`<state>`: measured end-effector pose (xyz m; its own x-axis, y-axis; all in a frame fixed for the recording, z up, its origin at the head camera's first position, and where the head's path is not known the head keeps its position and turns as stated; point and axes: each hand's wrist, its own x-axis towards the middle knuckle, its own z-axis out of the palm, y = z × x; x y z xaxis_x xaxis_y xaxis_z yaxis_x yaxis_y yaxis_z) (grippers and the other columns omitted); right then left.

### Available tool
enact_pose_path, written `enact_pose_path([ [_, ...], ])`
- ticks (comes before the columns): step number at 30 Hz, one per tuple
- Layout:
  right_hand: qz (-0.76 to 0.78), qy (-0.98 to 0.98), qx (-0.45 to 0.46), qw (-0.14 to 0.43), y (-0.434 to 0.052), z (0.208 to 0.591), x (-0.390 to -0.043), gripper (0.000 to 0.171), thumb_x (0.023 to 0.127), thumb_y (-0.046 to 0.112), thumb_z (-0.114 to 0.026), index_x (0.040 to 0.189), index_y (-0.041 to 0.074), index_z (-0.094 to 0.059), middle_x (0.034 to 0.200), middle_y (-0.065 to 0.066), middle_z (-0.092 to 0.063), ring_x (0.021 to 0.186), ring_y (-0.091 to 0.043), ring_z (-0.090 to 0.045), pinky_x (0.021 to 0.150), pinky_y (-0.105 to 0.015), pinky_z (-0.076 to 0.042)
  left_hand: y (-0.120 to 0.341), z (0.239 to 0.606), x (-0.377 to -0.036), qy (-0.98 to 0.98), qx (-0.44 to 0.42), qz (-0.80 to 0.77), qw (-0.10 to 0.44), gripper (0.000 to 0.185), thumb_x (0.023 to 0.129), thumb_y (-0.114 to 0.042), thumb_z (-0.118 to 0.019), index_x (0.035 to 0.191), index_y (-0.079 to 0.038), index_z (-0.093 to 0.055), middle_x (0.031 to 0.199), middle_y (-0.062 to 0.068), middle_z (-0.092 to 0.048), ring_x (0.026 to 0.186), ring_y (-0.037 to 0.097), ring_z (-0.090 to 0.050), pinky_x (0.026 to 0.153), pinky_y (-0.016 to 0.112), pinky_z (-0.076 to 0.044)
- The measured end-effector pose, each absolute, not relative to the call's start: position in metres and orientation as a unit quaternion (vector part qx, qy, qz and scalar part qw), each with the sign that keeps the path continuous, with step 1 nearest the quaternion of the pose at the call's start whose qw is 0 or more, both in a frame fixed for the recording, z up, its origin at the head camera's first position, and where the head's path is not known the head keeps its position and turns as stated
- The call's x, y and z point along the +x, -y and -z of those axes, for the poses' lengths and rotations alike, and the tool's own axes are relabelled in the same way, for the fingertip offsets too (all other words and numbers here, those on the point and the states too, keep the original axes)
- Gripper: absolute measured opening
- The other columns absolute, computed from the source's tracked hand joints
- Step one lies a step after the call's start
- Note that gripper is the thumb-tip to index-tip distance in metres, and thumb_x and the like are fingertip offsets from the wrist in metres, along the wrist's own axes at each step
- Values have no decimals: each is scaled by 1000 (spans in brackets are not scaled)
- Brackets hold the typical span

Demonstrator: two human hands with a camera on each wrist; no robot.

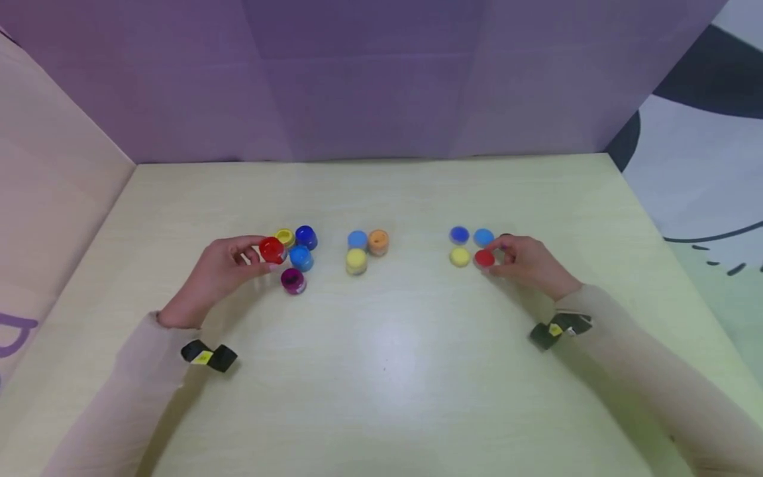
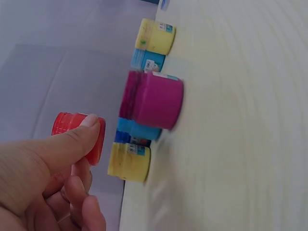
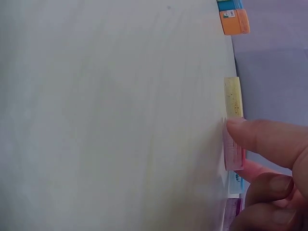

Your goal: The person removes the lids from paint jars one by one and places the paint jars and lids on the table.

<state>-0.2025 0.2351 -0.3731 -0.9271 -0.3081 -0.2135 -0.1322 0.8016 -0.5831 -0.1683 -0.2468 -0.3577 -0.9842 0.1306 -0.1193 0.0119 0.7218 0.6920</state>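
My left hand [image 1: 223,268] pinches an open red paint jar [image 1: 272,250] between thumb and fingers, lifted off the table in the left wrist view. Beside it stand more uncapped jars: yellow [image 1: 285,237], dark blue [image 1: 306,237], light blue [image 1: 301,258] and purple [image 1: 293,281]. On the right, my right hand [image 1: 527,265] pinches a red lid [image 1: 484,258] by its edges, low at the tabletop. Close around that lid lie a yellow lid [image 1: 459,256], a dark blue lid [image 1: 459,234] and a light blue lid [image 1: 483,237]. A purple lid [image 3: 233,214] is partly hidden behind the right fingers.
Between the two groups stand a light blue jar [image 1: 357,240], a yellow capped jar [image 1: 356,261] and an orange jar [image 1: 378,242], close together. A purple-grey panel [image 1: 369,86] rises behind the pale wooden table [image 1: 334,391]. Upright panels flank both sides.
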Motion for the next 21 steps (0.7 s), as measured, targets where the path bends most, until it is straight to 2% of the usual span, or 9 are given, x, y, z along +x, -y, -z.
enact_pose_path([
  [9,277,-942,-85,172,-231,371,-203,34,84,13,-69,114,3,-58,74,-6,-46,65,-21,-43,55,-29,-36,253,369,-173,-922,17,-373,101,52,85,-18,-71,131,-4,-54,87,10,-59,83,25,-50,61,23,-44],
  [21,256,-949,-102,151,-227,365,-198,37,82,15,-71,115,2,-57,70,-6,-45,64,-20,-41,55,-30,-34,254,381,-177,-927,26,-360,98,47,84,-17,-72,126,0,-58,82,9,-61,82,25,-51,66,26,-43],
])
